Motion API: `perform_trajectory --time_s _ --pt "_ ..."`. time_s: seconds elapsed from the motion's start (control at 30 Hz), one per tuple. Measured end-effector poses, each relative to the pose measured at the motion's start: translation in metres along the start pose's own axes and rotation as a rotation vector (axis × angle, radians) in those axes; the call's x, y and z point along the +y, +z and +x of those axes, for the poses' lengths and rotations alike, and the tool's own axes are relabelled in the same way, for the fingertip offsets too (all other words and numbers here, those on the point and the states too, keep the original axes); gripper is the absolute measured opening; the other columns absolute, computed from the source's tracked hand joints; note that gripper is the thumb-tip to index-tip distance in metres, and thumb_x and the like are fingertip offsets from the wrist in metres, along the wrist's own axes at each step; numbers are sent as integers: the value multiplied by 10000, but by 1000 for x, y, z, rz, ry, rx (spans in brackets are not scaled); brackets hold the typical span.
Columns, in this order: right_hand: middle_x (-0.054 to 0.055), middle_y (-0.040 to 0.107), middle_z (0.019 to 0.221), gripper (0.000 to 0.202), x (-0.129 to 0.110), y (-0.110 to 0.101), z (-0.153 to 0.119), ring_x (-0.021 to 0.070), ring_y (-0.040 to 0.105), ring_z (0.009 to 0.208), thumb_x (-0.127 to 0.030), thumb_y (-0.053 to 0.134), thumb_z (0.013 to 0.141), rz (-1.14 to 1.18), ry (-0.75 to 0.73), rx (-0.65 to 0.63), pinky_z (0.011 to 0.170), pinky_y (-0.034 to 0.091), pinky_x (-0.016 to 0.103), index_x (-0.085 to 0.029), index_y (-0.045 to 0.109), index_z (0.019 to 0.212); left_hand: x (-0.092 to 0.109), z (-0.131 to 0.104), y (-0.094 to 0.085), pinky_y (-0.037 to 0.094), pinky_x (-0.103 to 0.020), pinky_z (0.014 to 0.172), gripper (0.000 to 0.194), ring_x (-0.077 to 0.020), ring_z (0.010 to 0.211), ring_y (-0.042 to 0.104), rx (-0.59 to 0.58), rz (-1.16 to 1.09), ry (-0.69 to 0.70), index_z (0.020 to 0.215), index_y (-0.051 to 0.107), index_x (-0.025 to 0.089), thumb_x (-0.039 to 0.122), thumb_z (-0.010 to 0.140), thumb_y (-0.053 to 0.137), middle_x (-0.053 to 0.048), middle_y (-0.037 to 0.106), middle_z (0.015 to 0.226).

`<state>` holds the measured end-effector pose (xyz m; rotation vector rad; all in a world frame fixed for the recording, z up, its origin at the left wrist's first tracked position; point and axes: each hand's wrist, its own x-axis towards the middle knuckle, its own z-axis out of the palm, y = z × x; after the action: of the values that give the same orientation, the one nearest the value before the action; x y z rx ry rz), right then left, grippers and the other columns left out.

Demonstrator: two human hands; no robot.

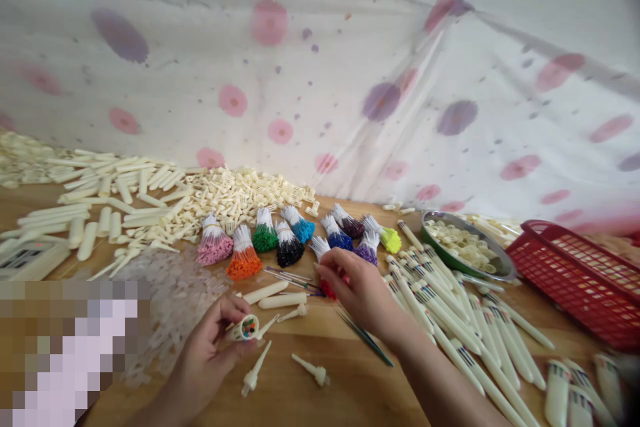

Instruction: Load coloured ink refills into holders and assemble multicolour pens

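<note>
My left hand (220,333) is wrapped round a short cream pen barrel (249,327), its open end facing up with coloured tips inside. My right hand (350,283) reaches to the red bundle (327,289), fingers bent together over it; what they pinch, if anything, is hidden. Bundles of refills stand in a group behind, among them orange (243,255), black (289,243) and pink (214,241). Loose refills (295,280) and cream barrels (283,300) lie between my hands. Tweezers (367,340) rest beneath my right wrist. Small cream parts (311,369) lie in front.
Finished-looking multicolour pens (450,313) are heaped at the right, beside a metal bowl (465,243) of cream rings and a red basket (575,287). Cream tubes and small parts (240,193) pile at the back left. Clear pieces (170,307) spread left of my left hand.
</note>
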<state>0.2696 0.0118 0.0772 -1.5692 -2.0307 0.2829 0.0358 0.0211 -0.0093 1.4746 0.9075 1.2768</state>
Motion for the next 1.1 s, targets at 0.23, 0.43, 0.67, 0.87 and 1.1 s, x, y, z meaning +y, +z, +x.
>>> perform_trajectory --time_s 0.23,0.43,0.67,0.87,1.1 --pt "20 604 867 292 -55 8 -7 107 541 724 -58 462 758 292 -431 -200 649 433 207 -192 472 1016 1 1 -4 478 -205 684 193 -128 756 583 -42 -87 7 730 562 219 139 652 719 28 589 780" --pt "47 604 821 278 -58 16 -3 152 516 716 -73 418 741 108 -589 -164 654 411 253 -164 460 1001 1 1 -3 474 -212 682 177 -136 745 569 -107 -123 -2 723 559 221 161 668 716 30 585 760" --pt "21 574 755 262 -60 21 -1 153 470 661 -88 411 741 40 -618 -181 613 377 245 -170 460 985 5 1 -4 475 -214 674 185 -139 736 569 -110 -134 -54 690 553 210 156 644 724 30 587 749" --pt "39 597 798 243 -54 29 1 146 517 678 -90 429 734 55 -529 -251 625 400 240 -158 466 964 6 6 -2 478 -210 637 179 -143 712 572 -16 -106 -123 667 568 205 138 604 722 29 587 726" --pt "1 611 818 358 -42 39 -1 108 547 668 -69 444 750 305 -381 -217 624 430 205 -202 453 1082 7 12 -7 475 -250 655 172 -171 705 585 69 17 -186 663 582 187 222 582 730 9 614 700"
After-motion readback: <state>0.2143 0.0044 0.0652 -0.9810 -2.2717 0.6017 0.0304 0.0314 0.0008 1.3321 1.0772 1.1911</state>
